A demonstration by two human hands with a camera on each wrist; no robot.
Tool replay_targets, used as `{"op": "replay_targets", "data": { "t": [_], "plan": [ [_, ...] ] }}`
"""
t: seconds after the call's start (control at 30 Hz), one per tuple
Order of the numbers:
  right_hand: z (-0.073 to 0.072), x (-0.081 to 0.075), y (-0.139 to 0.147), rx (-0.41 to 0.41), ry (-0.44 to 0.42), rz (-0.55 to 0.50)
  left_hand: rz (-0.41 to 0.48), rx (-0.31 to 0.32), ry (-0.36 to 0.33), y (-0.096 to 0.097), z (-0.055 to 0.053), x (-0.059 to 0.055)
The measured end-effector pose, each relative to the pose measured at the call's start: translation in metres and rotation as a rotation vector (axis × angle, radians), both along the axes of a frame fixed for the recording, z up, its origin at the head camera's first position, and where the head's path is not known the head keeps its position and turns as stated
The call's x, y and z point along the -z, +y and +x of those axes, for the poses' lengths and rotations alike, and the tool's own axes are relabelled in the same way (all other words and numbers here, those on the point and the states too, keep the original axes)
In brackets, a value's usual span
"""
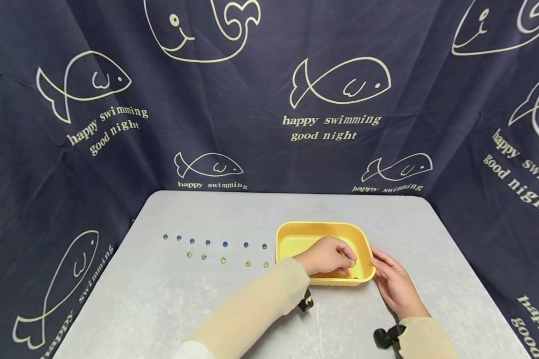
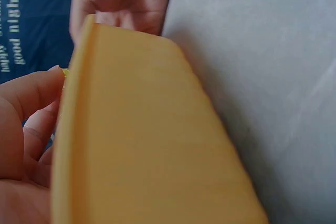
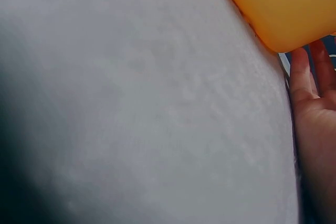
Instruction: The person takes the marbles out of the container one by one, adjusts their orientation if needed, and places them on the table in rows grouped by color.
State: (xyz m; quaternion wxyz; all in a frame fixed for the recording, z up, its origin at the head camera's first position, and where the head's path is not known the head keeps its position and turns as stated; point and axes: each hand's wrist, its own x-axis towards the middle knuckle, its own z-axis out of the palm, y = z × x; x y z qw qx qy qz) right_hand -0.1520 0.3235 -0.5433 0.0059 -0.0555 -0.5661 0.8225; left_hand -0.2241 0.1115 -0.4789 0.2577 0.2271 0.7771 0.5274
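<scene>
A yellow plastic basin (image 1: pixel 292 244) sits on the table, and my left hand (image 1: pixel 327 255) reaches down into it. Thumb and fingertips of that hand pinch a small yellow-green marble (image 2: pixel 65 72), seen just past the basin's rim in the left wrist view. Another small marble (image 1: pixel 356 277) lies on the basin's floor near the front right corner. My right hand (image 1: pixel 396 286) rests against the basin's right end, its fingers fairly straight along the outer wall. In the right wrist view those fingers (image 3: pixel 300 72) touch the basin's corner.
Left of the basin, several blue marbles (image 1: pixel 225 244) form a row across the grey table (image 1: pixel 161 309). A shorter row of yellow-green marbles (image 1: pixel 223 260) lies in front of them. A dark blue fish-print curtain (image 1: pixel 269 139) hangs behind and at both sides.
</scene>
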Motion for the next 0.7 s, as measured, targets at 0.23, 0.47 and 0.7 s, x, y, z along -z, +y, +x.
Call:
{"op": "replay_targets", "data": {
  "t": [0.23, 0.47, 0.7],
  "plan": [
    [-0.001, -0.001, 0.0, 0.017, -0.017, 0.001, 0.113, -0.003, -0.012, -0.033, -0.003, -0.003],
    [0.0, -0.001, -0.001, 0.015, -0.027, -0.009, 0.146, -0.036, 0.034, -0.07, -0.004, -0.006],
    [0.0, 0.0, -0.001, 0.011, -0.022, -0.005, 0.151, -0.128, 0.077, -0.118, 0.001, -0.005]
  ]
}}
